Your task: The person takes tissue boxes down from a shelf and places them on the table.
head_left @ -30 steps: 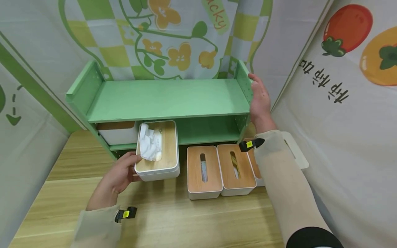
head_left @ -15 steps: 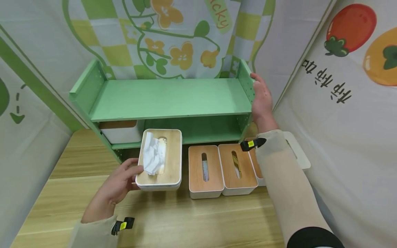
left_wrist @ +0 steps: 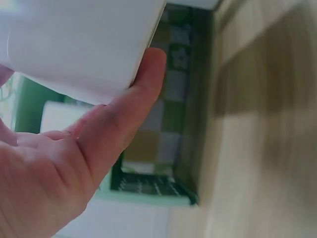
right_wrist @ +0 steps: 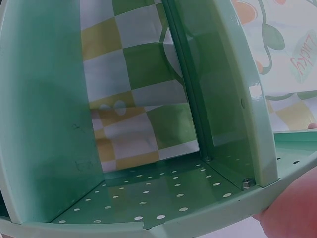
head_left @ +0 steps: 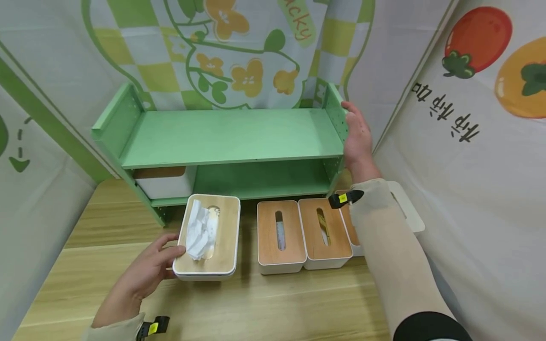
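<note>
My left hand (head_left: 142,274) holds a white tissue box (head_left: 227,237) with a pale wooden lid, thumb at its left edge and fingers lower on its side. A crumpled white tissue (head_left: 198,232) sticks out of the lid's slot. In the left wrist view the white box wall (left_wrist: 84,44) rests against my fingers, above the wooden table. My right hand (head_left: 358,142) grips the right side panel of a green two-tier shelf (head_left: 239,135). The right wrist view shows that perforated panel (right_wrist: 148,193), with part of the hand (right_wrist: 292,208) at its edge.
Another white box (head_left: 164,185) with a brown lid stands on the lower shelf at left. Wooden-lidded boxes (head_left: 282,237) (head_left: 326,232) stand in front of the shelf, a third (head_left: 350,222) partly behind my right arm. A white object (head_left: 407,208) lies by the right wall.
My left hand has brought the tissue box away from the lower shelf's front, toward me and slightly left. My right hand stays on the shelf's side panel.
</note>
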`<state>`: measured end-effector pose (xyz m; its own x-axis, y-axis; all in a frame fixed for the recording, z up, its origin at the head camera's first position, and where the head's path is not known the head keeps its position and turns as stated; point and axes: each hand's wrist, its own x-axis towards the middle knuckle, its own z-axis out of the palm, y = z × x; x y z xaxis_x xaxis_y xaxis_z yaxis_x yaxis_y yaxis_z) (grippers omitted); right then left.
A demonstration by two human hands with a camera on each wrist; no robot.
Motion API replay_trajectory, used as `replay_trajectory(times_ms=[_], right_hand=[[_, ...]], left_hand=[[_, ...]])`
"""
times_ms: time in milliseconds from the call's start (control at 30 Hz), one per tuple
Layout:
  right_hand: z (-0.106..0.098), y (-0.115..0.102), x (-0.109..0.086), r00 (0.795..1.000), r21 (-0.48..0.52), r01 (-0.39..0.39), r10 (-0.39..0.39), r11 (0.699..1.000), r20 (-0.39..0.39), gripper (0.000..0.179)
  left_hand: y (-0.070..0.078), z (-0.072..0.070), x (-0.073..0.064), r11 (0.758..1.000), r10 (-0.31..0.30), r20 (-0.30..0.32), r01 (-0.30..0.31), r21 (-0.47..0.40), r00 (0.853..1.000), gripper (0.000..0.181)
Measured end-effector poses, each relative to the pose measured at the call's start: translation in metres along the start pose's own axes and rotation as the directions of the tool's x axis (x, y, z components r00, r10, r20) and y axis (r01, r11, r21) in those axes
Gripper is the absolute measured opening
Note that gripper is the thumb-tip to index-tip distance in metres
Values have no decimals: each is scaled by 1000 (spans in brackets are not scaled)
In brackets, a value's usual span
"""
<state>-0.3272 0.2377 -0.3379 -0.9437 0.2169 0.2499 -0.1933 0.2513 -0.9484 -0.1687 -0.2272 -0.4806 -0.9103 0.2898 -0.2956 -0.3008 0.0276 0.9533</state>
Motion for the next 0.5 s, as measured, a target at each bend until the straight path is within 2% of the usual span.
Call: replay_trajectory(times_ms=[133,300,367,500], right_hand=[[1,0,0,1000,-8,10,-10,1000,1,44],[0,0,0,1000,-12,5,-5,1000,-2,45],[0,1,0,1000,-11,4,-4,1000,-2,45],[0,1,1,1000,-8,10,-10,1000,-3,44]], left_hand=[[-15,-17,-4,1000,-30,3,30,-5,1000,54],[-30,-35,-7,994,-110,-67,111,5,992,54],[-34,-40,-7,989,-142,-94,144,14,985,58],[-41,-47,-5,986,-166,-89,167,8,982,63]])
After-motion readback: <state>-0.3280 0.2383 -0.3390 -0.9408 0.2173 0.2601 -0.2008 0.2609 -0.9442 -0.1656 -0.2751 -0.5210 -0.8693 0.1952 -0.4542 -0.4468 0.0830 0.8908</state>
